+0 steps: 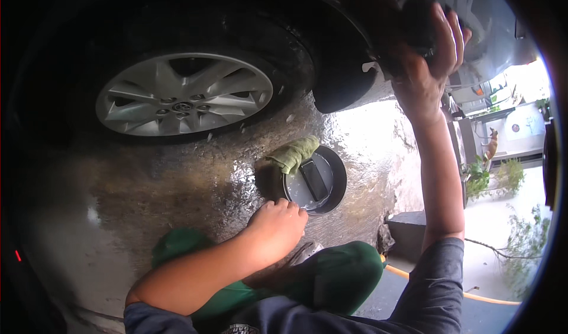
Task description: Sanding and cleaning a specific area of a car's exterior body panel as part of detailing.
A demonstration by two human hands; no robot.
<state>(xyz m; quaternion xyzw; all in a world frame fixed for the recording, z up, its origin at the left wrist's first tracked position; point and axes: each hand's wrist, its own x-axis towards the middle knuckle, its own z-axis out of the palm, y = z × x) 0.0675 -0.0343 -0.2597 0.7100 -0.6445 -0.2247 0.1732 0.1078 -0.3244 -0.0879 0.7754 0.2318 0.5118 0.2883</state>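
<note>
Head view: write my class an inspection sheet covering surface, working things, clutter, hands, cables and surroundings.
Surface: wet, shiny floor.
Working things: dark bucket with cloudy liquid; green cloth over its rim; dark oblong object within, kind unclear.
Clutter: dark crumpled thing near the right knee, kind unclear.
Hands: left hand curled at the bucket's near rim, grip unclear; right hand raised at the car body, contents unclear.
Cables: yellow hose or cord, lower right.
Surroundings: silver wheel; plants beyond.

Head-worn fisheye looks down toward the bucket (339, 184).
</note>
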